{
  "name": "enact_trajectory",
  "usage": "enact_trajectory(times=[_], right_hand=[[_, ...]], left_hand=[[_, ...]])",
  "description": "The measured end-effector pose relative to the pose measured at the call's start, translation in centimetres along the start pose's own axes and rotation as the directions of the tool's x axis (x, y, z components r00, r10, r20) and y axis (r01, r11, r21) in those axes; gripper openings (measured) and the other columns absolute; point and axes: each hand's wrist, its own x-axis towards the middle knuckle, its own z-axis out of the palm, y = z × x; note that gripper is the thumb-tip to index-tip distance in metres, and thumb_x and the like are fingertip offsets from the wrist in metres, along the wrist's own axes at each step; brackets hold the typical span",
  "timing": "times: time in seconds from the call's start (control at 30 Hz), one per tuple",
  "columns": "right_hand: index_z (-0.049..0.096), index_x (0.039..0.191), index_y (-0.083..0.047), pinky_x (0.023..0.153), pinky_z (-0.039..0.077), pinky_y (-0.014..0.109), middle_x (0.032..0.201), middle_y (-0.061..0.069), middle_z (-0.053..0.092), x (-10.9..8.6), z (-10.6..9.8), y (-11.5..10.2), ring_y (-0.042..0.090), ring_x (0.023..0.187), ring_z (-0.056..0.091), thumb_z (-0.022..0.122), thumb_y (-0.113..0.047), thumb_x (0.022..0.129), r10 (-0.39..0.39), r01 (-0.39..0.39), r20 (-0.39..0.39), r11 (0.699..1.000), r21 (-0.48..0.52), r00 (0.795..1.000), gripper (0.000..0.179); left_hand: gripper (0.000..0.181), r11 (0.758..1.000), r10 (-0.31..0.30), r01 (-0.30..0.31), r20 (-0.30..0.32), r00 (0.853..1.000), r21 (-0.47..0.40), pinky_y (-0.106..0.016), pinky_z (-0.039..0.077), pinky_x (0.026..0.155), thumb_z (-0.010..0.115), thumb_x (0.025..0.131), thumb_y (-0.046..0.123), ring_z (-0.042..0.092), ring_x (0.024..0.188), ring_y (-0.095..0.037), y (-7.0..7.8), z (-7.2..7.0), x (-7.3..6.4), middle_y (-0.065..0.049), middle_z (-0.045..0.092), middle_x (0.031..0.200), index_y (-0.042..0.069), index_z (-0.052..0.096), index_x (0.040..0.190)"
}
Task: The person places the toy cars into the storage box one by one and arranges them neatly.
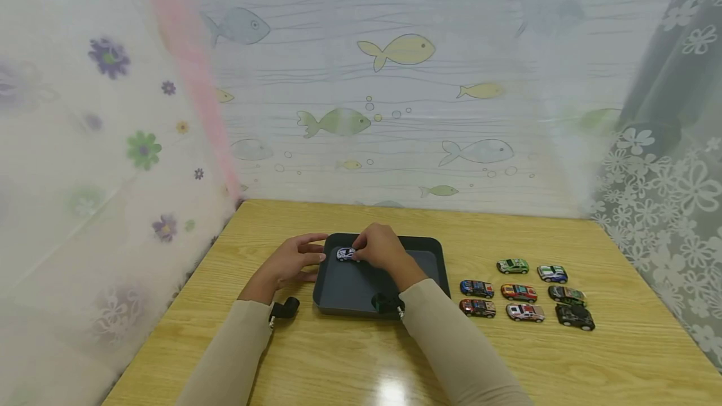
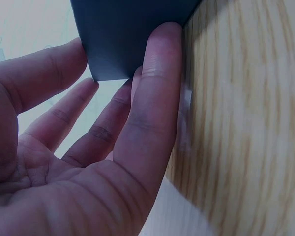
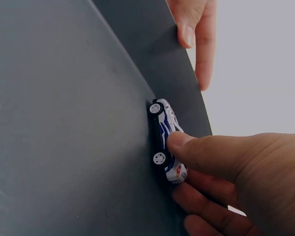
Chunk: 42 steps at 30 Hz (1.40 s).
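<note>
My right hand [image 1: 385, 248] pinches a white toy car [image 3: 168, 129] with blue stripes between thumb and fingers. The car is inside the dark grey tray [image 1: 361, 314], close to its back left corner. In the right wrist view its wheels face the tray floor [image 3: 64, 118], and the hand covers part of its far side. My left hand [image 1: 286, 263] is at the tray's left side, fingers spread and fairly straight. Its fingertips touch the tray's outer wall [image 2: 120, 39] in the left wrist view.
Several toy cars stand on the wooden table [image 1: 507, 368] right of the tray, among them a green car [image 1: 512, 265], a red one [image 1: 519, 293] and a black one [image 1: 575, 316]. A fish-patterned curtain [image 1: 395, 93] hangs behind the table.
</note>
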Motion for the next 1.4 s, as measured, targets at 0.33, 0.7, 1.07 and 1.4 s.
enact_trajectory(times=[0.33, 0.7, 1.07, 1.4], right_hand=[[0.085, 0.105, -0.017, 0.081, 0.061, 0.036, 0.099, -0.003, 0.079, 0.1, 0.2, -0.2, 0.018, 0.094, 0.071, 0.084, -0.022, 0.089, 0.022, -0.022, 0.000, 1.000, 0.003, 1.000, 0.017], [0.084, 0.109, -0.018, 0.083, 0.061, 0.038, 0.104, -0.002, 0.079, -0.1, 0.0, -0.5, 0.019, 0.097, 0.072, 0.084, -0.024, 0.090, 0.017, -0.017, 0.000, 1.000, -0.012, 1.000, 0.020], [0.082, 0.114, -0.019, 0.090, 0.060, 0.042, 0.111, -0.005, 0.078, -1.4, -2.1, 0.6, 0.019, 0.105, 0.071, 0.084, -0.030, 0.090, -0.030, 0.030, -0.049, 1.000, -0.001, 0.998, 0.026], [0.081, 0.117, -0.020, 0.084, 0.060, 0.038, 0.112, -0.007, 0.076, -4.2, -4.5, 2.8, 0.016, 0.101, 0.070, 0.083, -0.034, 0.090, -0.024, 0.031, -0.075, 0.996, 0.085, 0.997, 0.030]], left_hand=[[0.061, 1.000, -0.006, 0.006, 0.002, 1.000, 0.000, -0.046, 0.064, 0.085, 0.071, 0.100, 0.016, 0.067, 0.120, -0.030, -0.1, 0.0, 0.1, -0.019, 0.048, 0.156, 0.026, 0.048, 0.156], [0.061, 1.000, -0.012, 0.012, -0.005, 1.000, -0.001, -0.045, 0.064, 0.085, 0.072, 0.100, 0.017, 0.067, 0.120, -0.030, 0.0, -0.1, 0.0, -0.018, 0.048, 0.156, 0.027, 0.049, 0.156], [0.058, 1.000, -0.009, 0.009, -0.025, 1.000, 0.009, -0.045, 0.065, 0.083, 0.071, 0.100, 0.015, 0.069, 0.118, -0.029, 0.1, 0.2, 0.1, -0.017, 0.051, 0.153, 0.029, 0.052, 0.153], [0.057, 1.000, -0.003, 0.003, -0.025, 1.000, 0.014, -0.045, 0.065, 0.083, 0.071, 0.100, 0.016, 0.068, 0.117, -0.028, -0.1, 0.1, 0.1, -0.017, 0.052, 0.152, 0.030, 0.053, 0.152]])
